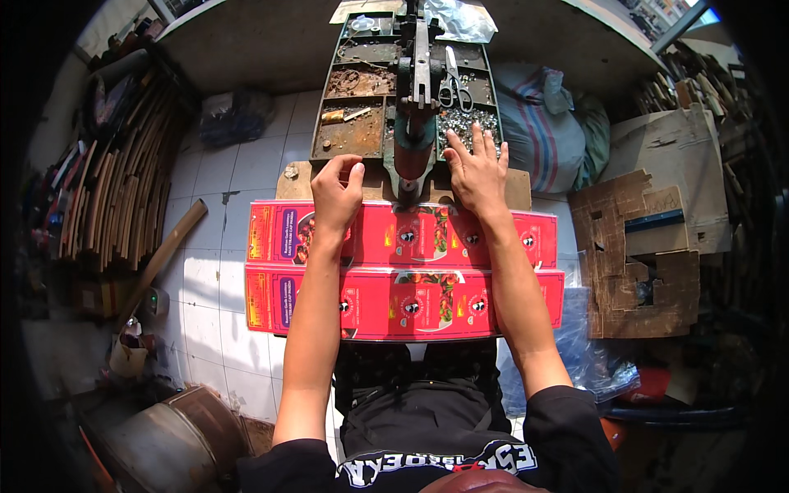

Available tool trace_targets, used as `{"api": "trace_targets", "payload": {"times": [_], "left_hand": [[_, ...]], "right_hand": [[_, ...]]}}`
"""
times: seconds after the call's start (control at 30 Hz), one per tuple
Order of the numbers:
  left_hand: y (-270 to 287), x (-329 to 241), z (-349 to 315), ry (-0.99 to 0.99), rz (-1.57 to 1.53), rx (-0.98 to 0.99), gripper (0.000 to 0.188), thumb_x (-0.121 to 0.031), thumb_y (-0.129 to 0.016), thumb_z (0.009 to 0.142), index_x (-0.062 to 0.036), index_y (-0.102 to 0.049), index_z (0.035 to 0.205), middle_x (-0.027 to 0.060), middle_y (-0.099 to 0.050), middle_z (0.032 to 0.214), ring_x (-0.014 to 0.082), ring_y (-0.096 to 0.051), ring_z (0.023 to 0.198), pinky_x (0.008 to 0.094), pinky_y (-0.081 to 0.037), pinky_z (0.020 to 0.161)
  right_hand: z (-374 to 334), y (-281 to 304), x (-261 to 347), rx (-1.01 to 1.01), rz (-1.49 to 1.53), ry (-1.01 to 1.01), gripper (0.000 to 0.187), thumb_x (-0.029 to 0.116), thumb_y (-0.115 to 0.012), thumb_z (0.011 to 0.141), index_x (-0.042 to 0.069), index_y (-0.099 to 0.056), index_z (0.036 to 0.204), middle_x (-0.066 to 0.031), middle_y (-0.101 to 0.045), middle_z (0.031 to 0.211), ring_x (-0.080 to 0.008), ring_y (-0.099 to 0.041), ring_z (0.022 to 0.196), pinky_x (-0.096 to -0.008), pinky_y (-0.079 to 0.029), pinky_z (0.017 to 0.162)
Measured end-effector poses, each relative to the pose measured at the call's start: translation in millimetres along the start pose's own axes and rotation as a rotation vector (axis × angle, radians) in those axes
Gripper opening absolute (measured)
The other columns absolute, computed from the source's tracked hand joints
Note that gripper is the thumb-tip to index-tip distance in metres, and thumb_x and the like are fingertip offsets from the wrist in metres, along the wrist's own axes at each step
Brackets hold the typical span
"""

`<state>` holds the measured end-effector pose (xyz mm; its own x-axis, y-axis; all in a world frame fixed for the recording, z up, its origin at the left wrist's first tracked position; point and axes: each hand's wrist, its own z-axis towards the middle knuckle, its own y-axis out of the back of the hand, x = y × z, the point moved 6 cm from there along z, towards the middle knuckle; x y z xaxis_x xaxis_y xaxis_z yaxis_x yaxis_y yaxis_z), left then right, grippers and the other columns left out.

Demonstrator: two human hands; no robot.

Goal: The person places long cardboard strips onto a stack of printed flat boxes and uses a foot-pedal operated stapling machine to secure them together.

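My right hand (479, 174) is open, with fingers spread over a tray compartment full of small shiny metal pieces (468, 122), too small to name exactly. Left of the press, my left hand (339, 193) is closed at the tray's front edge; its fingers are curled in, and whatever they hold is hidden. Between the hands stands a dark hand press (412, 135) with a metal lever on top. Under my forearms lie red printed cardboard pieces, one far (374, 238) and one near (374, 300), side by side across the work surface.
The divided metal tray (383, 123) surrounds the press. Scissors (454, 82) lie in its right side. Cardboard sheets (123, 172) are stacked at left, a brown tube (168, 251) leans nearby. At right are a stuffed sack (538, 123) and torn cardboard (637, 287).
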<state>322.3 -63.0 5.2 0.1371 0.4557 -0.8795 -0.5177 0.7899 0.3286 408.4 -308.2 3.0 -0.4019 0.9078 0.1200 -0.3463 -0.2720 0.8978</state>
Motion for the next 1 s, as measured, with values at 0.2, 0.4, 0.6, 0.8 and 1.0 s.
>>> {"api": "trace_targets", "payload": {"times": [0.2,0.4,0.6,0.8,1.0], "left_hand": [[-0.5,0.9,-1.4,0.033,0.007,0.029,0.019,-0.014,-0.064,0.092,0.0003,-0.069,0.103,0.0078,-0.072,0.087,0.0129,-0.066,0.077,0.0273,-0.053,0.072],[-3.9,0.5,-0.2,0.0,0.013,0.034,0.018,-0.014,-0.064,0.093,-0.0001,-0.069,0.104,0.0076,-0.072,0.088,0.0126,-0.066,0.077,0.0273,-0.053,0.073],[-2.7,-1.4,-0.6,0.016,0.0,0.042,0.019,-0.014,-0.064,0.092,-0.0002,-0.069,0.104,0.0082,-0.072,0.087,0.0135,-0.067,0.076,0.028,-0.053,0.071],[-1.6,-2.3,-1.0,-0.017,0.011,0.025,0.018,-0.014,-0.065,0.091,-0.0008,-0.07,0.102,0.0088,-0.072,0.085,0.0146,-0.068,0.075,0.0291,-0.053,0.07],[0.0,-4.5,-1.6,-0.006,0.004,0.028,0.017,-0.013,-0.065,0.09,-0.0009,-0.07,0.101,0.009,-0.072,0.084,0.0146,-0.068,0.074,0.0291,-0.053,0.07]], "right_hand": [[2.5,-5.7,-2.4,0.027,0.039,-0.06,0.052,0.048,-0.038,0.102,0.017,-0.053,0.141,-0.0189,-0.044,0.149,-0.0326,-0.04,0.139,-0.0589,-0.019,0.116],[3.2,-8.1,-6.0,0.02,0.027,-0.087,0.062,0.049,-0.038,0.101,0.004,-0.049,0.141,-0.0153,-0.044,0.15,-0.0273,-0.04,0.14,-0.0558,-0.019,0.117],[3.4,-13.2,-7.0,0.041,0.02,-0.092,0.065,0.05,-0.035,0.102,0.001,-0.042,0.145,-0.0148,-0.038,0.154,-0.0266,-0.038,0.142,-0.0542,-0.016,0.118],[1.6,-4.7,-3.3,-0.001,0.006,-0.048,0.056,0.048,-0.039,0.102,0.013,-0.048,0.144,-0.0216,-0.041,0.15,-0.0354,-0.037,0.14,-0.0568,-0.019,0.116],[2.9,-6.0,-1.5,0.047,0.0,-0.075,0.053,0.047,-0.039,0.102,0.013,-0.052,0.14,-0.0209,-0.043,0.149,-0.0344,-0.038,0.14,-0.0573,-0.019,0.116]]}}
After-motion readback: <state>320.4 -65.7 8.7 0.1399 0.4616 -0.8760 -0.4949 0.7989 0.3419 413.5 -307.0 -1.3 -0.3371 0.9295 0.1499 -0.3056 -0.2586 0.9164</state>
